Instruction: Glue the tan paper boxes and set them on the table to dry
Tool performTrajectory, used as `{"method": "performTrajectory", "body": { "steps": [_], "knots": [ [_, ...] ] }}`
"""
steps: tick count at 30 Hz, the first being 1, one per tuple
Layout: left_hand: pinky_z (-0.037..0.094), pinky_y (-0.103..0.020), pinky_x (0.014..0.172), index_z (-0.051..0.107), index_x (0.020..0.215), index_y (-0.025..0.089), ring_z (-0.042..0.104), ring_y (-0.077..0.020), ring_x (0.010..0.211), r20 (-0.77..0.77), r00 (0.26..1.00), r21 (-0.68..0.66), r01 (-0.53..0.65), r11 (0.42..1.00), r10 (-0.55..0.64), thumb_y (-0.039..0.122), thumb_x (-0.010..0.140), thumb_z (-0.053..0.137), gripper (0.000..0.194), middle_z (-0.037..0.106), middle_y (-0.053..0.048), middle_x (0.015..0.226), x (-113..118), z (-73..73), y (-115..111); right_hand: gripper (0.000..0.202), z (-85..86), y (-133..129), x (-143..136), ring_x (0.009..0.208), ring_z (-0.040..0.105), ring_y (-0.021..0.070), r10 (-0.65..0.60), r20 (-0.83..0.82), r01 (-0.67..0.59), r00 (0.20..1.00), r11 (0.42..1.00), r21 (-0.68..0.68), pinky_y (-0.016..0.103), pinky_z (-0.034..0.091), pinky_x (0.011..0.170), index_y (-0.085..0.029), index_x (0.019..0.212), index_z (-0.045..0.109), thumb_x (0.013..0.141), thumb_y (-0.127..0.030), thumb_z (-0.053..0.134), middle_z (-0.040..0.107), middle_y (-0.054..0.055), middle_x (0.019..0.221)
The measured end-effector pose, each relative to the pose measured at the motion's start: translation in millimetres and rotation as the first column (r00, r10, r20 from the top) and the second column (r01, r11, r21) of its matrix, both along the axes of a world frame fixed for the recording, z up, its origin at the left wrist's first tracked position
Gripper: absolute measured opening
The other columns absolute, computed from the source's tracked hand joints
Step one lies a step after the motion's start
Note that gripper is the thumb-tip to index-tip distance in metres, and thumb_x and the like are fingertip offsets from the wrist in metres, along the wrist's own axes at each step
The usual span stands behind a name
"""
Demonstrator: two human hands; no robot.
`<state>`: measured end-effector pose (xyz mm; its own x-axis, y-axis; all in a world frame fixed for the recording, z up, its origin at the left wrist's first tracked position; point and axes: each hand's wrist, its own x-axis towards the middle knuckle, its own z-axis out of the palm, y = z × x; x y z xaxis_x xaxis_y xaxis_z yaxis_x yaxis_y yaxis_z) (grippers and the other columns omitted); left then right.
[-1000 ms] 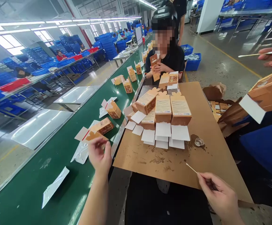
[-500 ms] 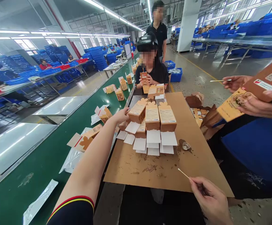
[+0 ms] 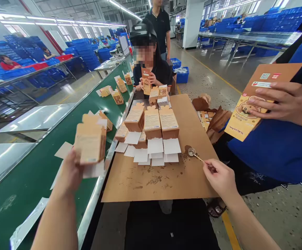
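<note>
**Brown carton in the left hand, swab angled at the cup from the right hand**

Watching from my remote seat, I had the left hand closed on the carton, holding it above the green belt, on the far-left side of the metal rail. Motion blurred it, but its long axis ran roughly away from the body, with a notched tan flap at the far end and a white flap hanging at the near end. I couldn't tell exactly how the fingers sat around its sides.

The right hand pinched the swab, thumb and forefinger together on its near end. From that grip the stick ran forward and to the left, straight toward the clear cup on the cardboard sheet. Its tip overlapped the cup in my view; whether it dipped inside or passed above, I couldn't tell. A dark stain spread beside the cup.

The relation I judged to matter most was the sideways one: the carton sat well to the left of the swab, and the stack of cartons stood between carton and cup. The right hand was clearly nearer the cup. A co-worker's hand gripped a second carton farther right, apart from both of mine.
</note>
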<state>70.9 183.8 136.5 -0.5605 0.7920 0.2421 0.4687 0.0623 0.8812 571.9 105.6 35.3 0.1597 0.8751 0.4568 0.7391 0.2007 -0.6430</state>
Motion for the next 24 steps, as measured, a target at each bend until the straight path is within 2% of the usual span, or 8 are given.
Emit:
{"method": "performTrajectory", "body": {
  "steps": [3, 5, 7, 10, 16, 18, 20, 24],
  "knots": [
    [0.073, -0.075, 0.102, 0.088, 0.13, 0.033, 0.083, -0.0538, 0.129, 0.273, 0.962, -0.088, 0.045, 0.995, -0.02, 0.111, 0.071, 0.066, 0.1, 0.089, -0.012, 0.104, 25, -42.8, -71, 0.032, -3.9, 27, 6, 0.063, 0.067, 0.0209, 0.089, 0.105, -0.082, 0.99, 0.994, -0.067, 0.033, 0.053, 0.064, -0.029, 0.077, 0.065, 0.108, -0.037, 0.061, 0.071, 0.003, 0.069],
    [0.073, -0.075, 0.103, 0.089, 0.127, 0.035, 0.082, -0.0567, 0.134, 0.529, 0.848, -0.146, 0.059, 0.988, 0.028, 0.112, 0.057, 0.08, 0.104, 0.09, -0.013, 0.108, 45, -75.0, -105, 0.031, -6.4, 43, 9, 0.063, 0.065, 0.0209, 0.121, 0.149, -0.106, 0.981, 0.989, -0.108, 0.033, 0.049, 0.063, -0.031, 0.074, 0.058, 0.104, -0.036, 0.061, 0.068, 0.001, 0.068],
    [0.071, -0.075, 0.11, 0.088, 0.125, 0.035, 0.079, -0.0579, 0.14, 0.686, 0.726, -0.169, 0.098, 0.981, 0.046, 0.104, 0.047, 0.094, 0.105, 0.091, -0.014, 0.118, 61, -103.9, -124, 0.031, -6.4, 56, 12, 0.062, 0.063, 0.0206, 0.143, 0.177, -0.117, 0.974, 0.982, -0.15, 0.033, 0.046, 0.063, -0.031, 0.072, 0.053, 0.102, -0.035, 0.062, 0.066, 0.001, 0.066],
    [0.07, -0.071, 0.115, 0.085, 0.123, 0.029, 0.081, -0.0561, 0.139, 0.743, 0.668, -0.168, 0.248, 0.954, -0.044, 0.085, 0.046, 0.111, 0.099, 0.091, -0.019, 0.131, 79, -132.3, -131, 0.036, -0.5, 66, 19, 0.061, 0.062, 0.0207, 0.173, 0.203, -0.135, 0.964, 0.973, -0.186, 0.033, 0.045, 0.063, -0.032, 0.069, 0.051, 0.102, -0.038, 0.062, 0.064, 0.001, 0.064],
    [0.07, -0.058, 0.119, 0.077, 0.128, 0.024, 0.085, -0.0442, 0.136, 0.67, 0.728, -0.13, 0.307, 0.943, -0.145, 0.066, 0.059, 0.118, 0.091, 0.088, -0.018, 0.137, 105, -135.5, -123, 0.035, 2.7, 22, 9, 0.064, 0.069, 0.0217, 0.099, 0.125, -0.089, 0.987, 0.992, -0.088, 0.035, 0.054, 0.065, -0.027, 0.084, 0.073, 0.113, -0.045, 0.062, 0.076, 0.005, 0.074],
    [0.07, -0.057, 0.119, 0.076, 0.131, 0.025, 0.087, -0.0409, 0.131, 0.643, 0.753, -0.113, 0.279, 0.953, -0.144, 0.069, 0.062, 0.116, 0.091, 0.089, -0.016, 0.135, 113, -131.8, -123, 0.031, -7.0, -9, -20, 0.063, 0.069, 0.0211, 0.147, 0.016, -0.146, 0.989, 0.988, -0.039, 0.034, 0.057, 0.064, -0.026, 0.092, 0.079, 0.116, -0.038, 0.065, 0.079, 0.005, 0.075],
    [0.071, -0.056, 0.118, 0.076, 0.13, 0.025, 0.088, -0.0378, 0.125, 0.622, 0.77, -0.095, 0.257, 0.962, -0.144, 0.072, 0.064, 0.115, 0.09, 0.089, -0.014, 0.132, 118, -129.9, -125, 0.028, -20.4, -38, -62, 0.061, 0.069, 0.0182, 0.328, -0.064, -0.33, 0.943, 0.944, -0.028, 0.03, 0.056, 0.061, -0.027, 0.093, 0.08, 0.116, -0.025, 0.065, 0.079, 0.001, 0.076],
    [0.072, -0.055, 0.113, 0.074, 0.128, 0.025, 0.089, -0.0366, 0.121, 0.594, 0.792, -0.106, 0.247, 0.963, -0.137, 0.074, 0.067, 0.114, 0.088, 0.089, -0.014, 0.129, 118, -134.3, -126, 0.037, -46.3, -68, -136, 0.06, 0.064, 0.0156, 0.514, -0.036, -0.515, 0.857, 0.856, -0.034, 0.028, 0.052, 0.061, -0.027, 0.084, 0.071, 0.114, -0.011, 0.057, 0.069, -0.003, 0.071]
  ]
}}
